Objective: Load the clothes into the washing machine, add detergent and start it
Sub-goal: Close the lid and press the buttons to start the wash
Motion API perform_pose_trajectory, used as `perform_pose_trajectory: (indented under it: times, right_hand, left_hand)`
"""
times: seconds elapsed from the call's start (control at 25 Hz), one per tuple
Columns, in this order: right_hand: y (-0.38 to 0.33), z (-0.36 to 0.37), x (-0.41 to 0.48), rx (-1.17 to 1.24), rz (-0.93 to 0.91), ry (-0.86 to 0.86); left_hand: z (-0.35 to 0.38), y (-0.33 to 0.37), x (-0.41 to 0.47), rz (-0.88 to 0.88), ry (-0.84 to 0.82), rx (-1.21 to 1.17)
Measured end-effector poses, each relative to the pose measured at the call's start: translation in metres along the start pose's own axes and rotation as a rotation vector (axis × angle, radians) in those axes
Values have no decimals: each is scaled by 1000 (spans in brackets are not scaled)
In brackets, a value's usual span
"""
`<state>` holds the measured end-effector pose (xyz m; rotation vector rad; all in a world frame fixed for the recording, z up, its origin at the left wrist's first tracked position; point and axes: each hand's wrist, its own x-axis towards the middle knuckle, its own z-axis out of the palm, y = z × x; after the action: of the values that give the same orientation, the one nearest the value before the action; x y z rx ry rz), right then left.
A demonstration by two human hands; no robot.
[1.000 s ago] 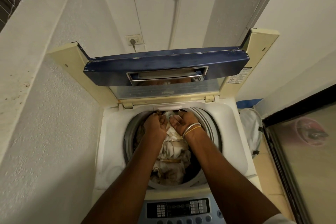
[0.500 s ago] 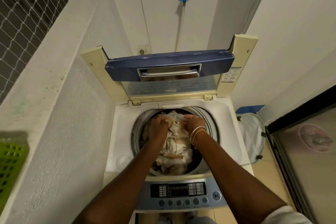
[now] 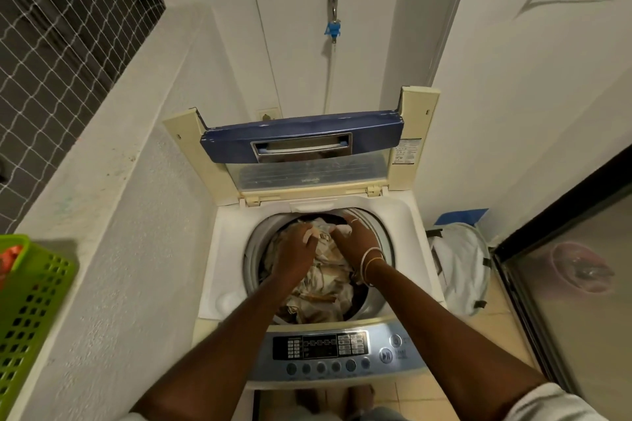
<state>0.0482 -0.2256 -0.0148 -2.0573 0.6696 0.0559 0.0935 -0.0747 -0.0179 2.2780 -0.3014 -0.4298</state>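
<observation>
Down in the round grey-rimmed drum (image 3: 252,249), the fingers (image 3: 351,223) of the left hand (image 3: 292,255) and right hand (image 3: 355,241) are curled tight on folds of crumpled cream-and-brown patterned clothes (image 3: 321,287), metal bangles (image 3: 372,258) circling the right wrist. The white plastic top-loading washing machine (image 3: 224,243) has its lid (image 3: 301,133) folded upright, blue across the top with a sticker (image 3: 405,150) too small to read, and a grey-blue control panel (image 3: 328,349) of round buttons bearing a play-pause mark. Further out, a green perforated plastic basket (image 3: 34,301) holding something orange sits on the rough white ledge (image 3: 102,181), and a white fabric bag (image 3: 458,267) lies on the tiled floor (image 3: 492,331).
</observation>
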Motion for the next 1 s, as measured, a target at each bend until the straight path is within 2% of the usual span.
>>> perform_pose_trajectory:
  times: [0.16, 0.32, 0.68, 1.0]
  right_hand:
    - [-6, -7, -13, -148, -117, 35]
    - [-12, -8, -27, -313, -228, 103]
    - [-15, -15, -54, -445, -224, 128]
    - [16, -67, -54, -389, -131, 152]
  left_hand:
    - [-13, 6, -11, 65, 11, 114]
    - [-29, 2, -15, 181, -12, 347]
    - [-23, 11, -24, 335, 27, 520]
    - [23, 58, -19, 423, -16, 536]
